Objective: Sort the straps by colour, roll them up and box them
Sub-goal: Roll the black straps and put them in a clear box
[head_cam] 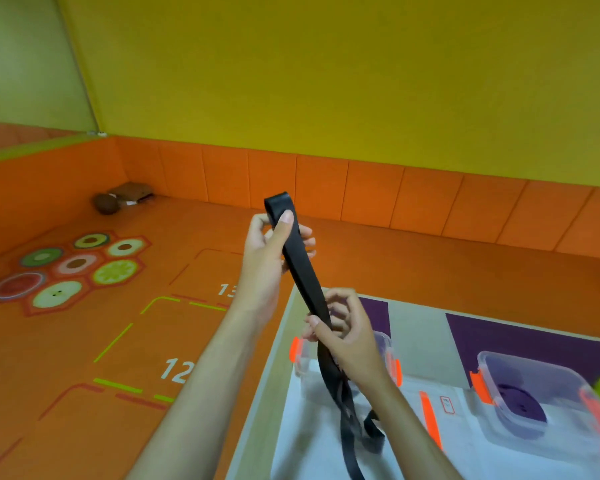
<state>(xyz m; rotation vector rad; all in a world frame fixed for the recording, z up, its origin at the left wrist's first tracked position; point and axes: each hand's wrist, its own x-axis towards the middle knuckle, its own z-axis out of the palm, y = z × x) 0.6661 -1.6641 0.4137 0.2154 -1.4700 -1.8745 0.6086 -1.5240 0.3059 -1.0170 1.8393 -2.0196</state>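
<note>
A yellow wall (326, 81) rises above an orange padded floor (118, 341) printed with numbered squares and a cluster of fruit-slice hexagons (70, 268). At lower right stands a pale worktop (274, 375) with purple panels. It carries two clear boxes with orange clips: the near box (303, 362), partly hidden behind the right wrist, and the far box (534, 375) to its right, with a rolled purple strap (522, 403) lying inside.

Both forearms reach up and forward from the bottom edge. The left hand (267, 258) is the higher one, held over the floor just beyond the worktop's corner. Its thumb lies straight up along the near face of the black strap (302, 268) and its fingers curl round the back, a closed grip just under the strap's folded top end. The right hand (347, 327) sits lower, above the near box. Its grip is also closed: thumb and curled fingers pinch the same strap.

Between the two grips the black strap runs straight and slanted. Below the right hand it hangs down in loose, twisted loops over the worktop, in front of the near box, and passes out at the bottom edge.
</note>
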